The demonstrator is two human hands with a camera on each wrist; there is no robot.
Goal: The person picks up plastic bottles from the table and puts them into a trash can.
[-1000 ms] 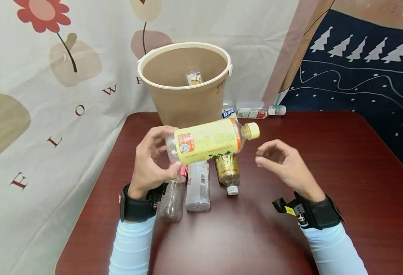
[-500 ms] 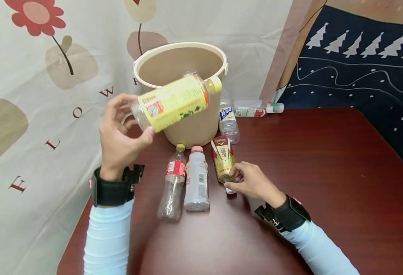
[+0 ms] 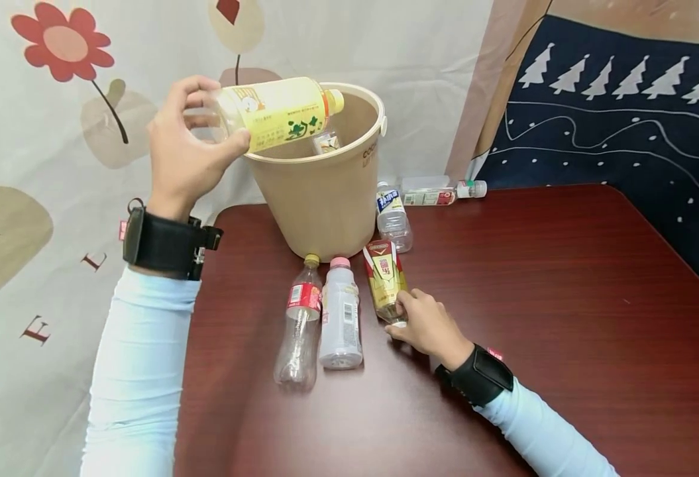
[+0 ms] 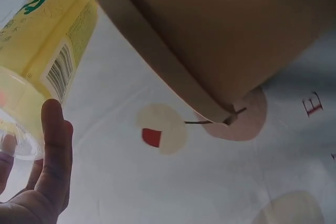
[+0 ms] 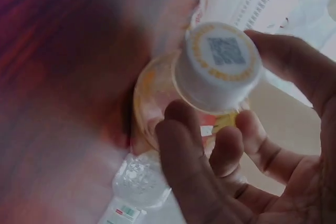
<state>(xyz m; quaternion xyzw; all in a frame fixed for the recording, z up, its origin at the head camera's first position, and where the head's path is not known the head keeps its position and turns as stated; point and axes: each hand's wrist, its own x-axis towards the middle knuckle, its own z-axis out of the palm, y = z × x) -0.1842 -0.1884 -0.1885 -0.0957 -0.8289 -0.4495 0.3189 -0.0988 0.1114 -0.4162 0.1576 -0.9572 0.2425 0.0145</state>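
My left hand [image 3: 185,149] holds a clear plastic bottle [image 3: 286,112] with a yellow label and yellow cap by its base. The bottle lies nearly level over the left rim of a beige bucket [image 3: 325,205], cap pointing right. In the left wrist view, the fingers [image 4: 55,145] curl round its clear bottom. My right hand [image 3: 432,328] grips the neck end of a bottle with a gold and red label [image 3: 385,275], lying on the table. Its white cap [image 5: 226,59] sits between thumb and fingers in the right wrist view.
Left of the gold-labelled bottle lie a red-labelled bottle [image 3: 301,331] and a whitish bottle with pink cap [image 3: 341,324]. Right of the bucket lie a blue-labelled bottle [image 3: 393,218] and a clear bottle [image 3: 432,192]. A small clear item [image 3: 326,142] is inside the bucket. Printed cloth hangs behind.
My left hand has carried the yellow-labelled bottle up and left, to the bucket's rim. My right hand has come down and left onto the gold-labelled bottle's neck end.
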